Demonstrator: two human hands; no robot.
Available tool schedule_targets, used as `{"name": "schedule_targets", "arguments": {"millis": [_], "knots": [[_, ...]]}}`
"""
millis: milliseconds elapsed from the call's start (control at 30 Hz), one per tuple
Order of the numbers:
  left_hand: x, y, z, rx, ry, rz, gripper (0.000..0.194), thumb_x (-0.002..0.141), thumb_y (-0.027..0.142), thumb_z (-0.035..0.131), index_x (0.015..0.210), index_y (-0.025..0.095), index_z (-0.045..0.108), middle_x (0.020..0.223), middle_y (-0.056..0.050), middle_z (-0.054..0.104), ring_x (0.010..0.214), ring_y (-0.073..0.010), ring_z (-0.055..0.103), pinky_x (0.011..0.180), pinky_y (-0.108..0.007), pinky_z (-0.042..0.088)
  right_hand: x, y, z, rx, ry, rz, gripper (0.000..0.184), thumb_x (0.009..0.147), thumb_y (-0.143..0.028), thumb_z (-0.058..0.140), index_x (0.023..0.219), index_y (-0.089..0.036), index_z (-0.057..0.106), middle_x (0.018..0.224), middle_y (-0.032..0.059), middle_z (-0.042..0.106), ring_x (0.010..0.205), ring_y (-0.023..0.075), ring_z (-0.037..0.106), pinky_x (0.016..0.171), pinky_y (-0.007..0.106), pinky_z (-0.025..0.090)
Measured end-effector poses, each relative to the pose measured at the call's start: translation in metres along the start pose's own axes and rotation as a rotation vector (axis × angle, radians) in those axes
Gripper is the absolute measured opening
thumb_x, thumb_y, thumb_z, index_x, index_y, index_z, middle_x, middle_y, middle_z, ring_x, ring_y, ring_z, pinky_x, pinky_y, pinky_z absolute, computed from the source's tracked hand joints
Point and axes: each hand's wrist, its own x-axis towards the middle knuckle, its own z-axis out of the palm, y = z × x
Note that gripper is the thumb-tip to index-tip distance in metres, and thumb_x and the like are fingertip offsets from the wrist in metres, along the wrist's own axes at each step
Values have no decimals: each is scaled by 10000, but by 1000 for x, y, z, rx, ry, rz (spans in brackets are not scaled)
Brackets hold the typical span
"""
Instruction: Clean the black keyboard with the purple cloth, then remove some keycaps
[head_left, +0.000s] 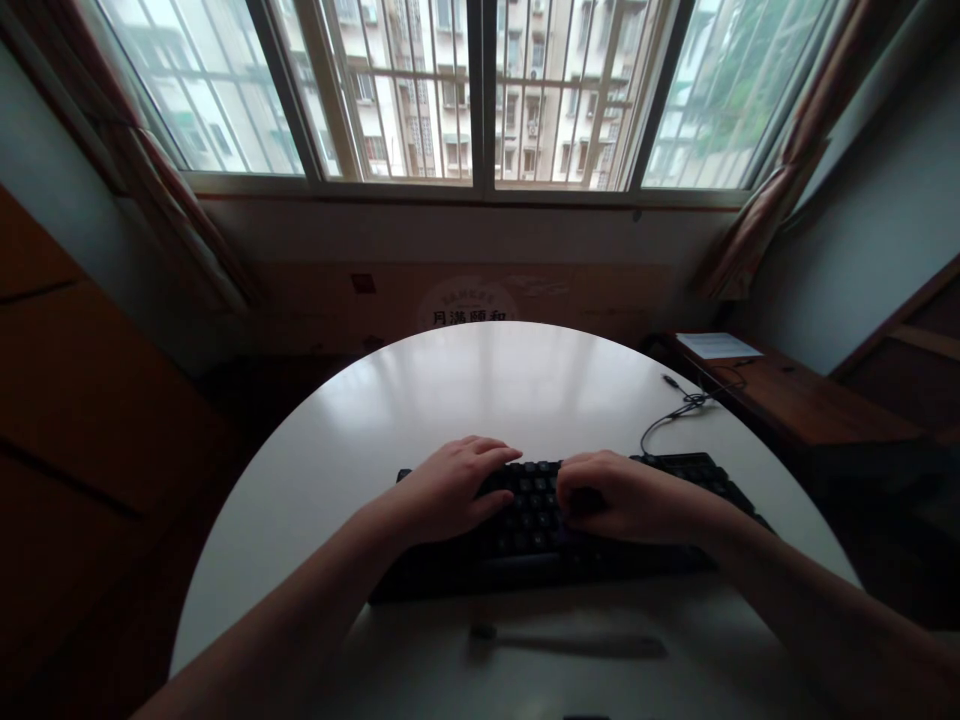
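A black keyboard (517, 565) lies flat on the white round table (480, 390). My left hand (457, 485) rests over its left part, fingers stretched and slightly apart, with nothing seen in it. Over the right-middle keys, my right hand (622, 495) is closed, thumb and forefinger curled together. Whatever it holds, if anything, is hidden in shadow between the fingers. Nearer to me than the keyboard lies a slim, blurred tool with a dark tip and a long handle (570, 642), touched by neither hand.
The keyboard's black cable (686, 403) loops toward the table's right edge, its plug on the tabletop. A wooden side desk (810, 400) on the right bears a white sheet (716, 346). A dark object (586, 717) shows at the bottom edge. Barred windows are ahead.
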Motion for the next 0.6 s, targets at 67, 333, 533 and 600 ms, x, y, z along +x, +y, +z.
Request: {"name": "schedule_targets", "arguments": {"millis": [67, 333, 533, 600], "knots": [[1, -1, 1, 3, 10, -22, 436, 903, 337, 571, 1329, 251, 532, 1330, -73, 589, 1219, -259, 530, 1036, -417, 412, 1, 0, 4, -42, 54, 38, 153, 720, -71, 664, 799, -186, 600, 777, -29, 611, 725, 115, 530, 665, 234, 397], [2, -4, 5, 4, -28, -68, 421, 923, 384, 535, 1318, 239, 544, 1327, -81, 591, 1203, -265, 543, 1019, -410, 427, 0, -4, 4, -69, 95, 92, 179, 722, -122, 711, 840, -192, 595, 820, -12, 622, 761, 133, 536, 691, 243, 395], [3, -5, 4, 7, -41, -54, 417, 932, 399, 515, 1314, 235, 544, 1322, -82, 595, 1203, -267, 540, 1020, -414, 420, -1, -3, 3, -95, 88, 72, 102, 775, -134, 684, 786, -183, 596, 779, -8, 617, 724, 126, 534, 668, 239, 389], [3, -6, 5, 8, -42, -51, 417, 932, 400, 513, 1314, 236, 543, 1317, -83, 598, 1201, -268, 541, 1017, -414, 421, 0, 0, 3, -105, 94, 76, 86, 790, -151, 681, 781, -181, 601, 789, -2, 623, 725, 127, 541, 674, 242, 395]]}}
